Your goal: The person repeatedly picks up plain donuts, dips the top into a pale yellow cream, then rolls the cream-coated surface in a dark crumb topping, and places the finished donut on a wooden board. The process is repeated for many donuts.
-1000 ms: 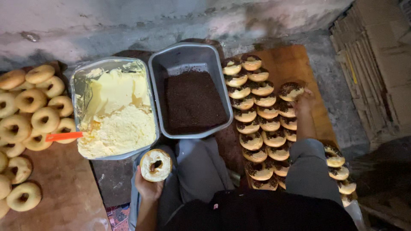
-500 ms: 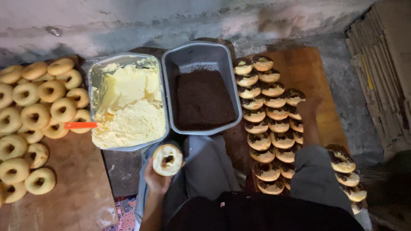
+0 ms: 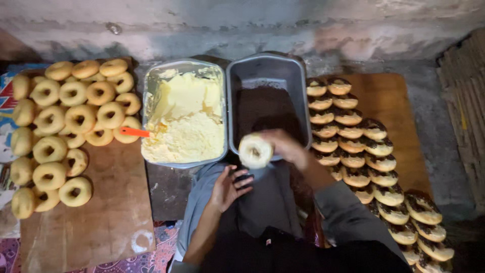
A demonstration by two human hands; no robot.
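Note:
My right hand (image 3: 284,147) grips a cream-covered doughnut (image 3: 255,150) at the near rim of the grey tray of dark chocolate sprinkles (image 3: 264,107). My left hand (image 3: 228,187) rests open over my left knee, just below the doughnut and holding nothing. Left of the sprinkle tray stands a metal tray of yellow cream (image 3: 184,119) with an orange-handled tool (image 3: 134,132) sticking out of its left side.
Several plain doughnuts (image 3: 76,119) lie on a wooden board (image 3: 101,222) at the left. Several sprinkle-topped doughnuts (image 3: 364,151) are stacked in rows on a wooden board (image 3: 389,101) at the right. A rough wall runs along the back. Cardboard (image 3: 465,121) leans at the far right.
The doughnut passed from my left hand to my right hand, which came in from the topped rows at the right. My left hand has let go and opened. The view shifted left.

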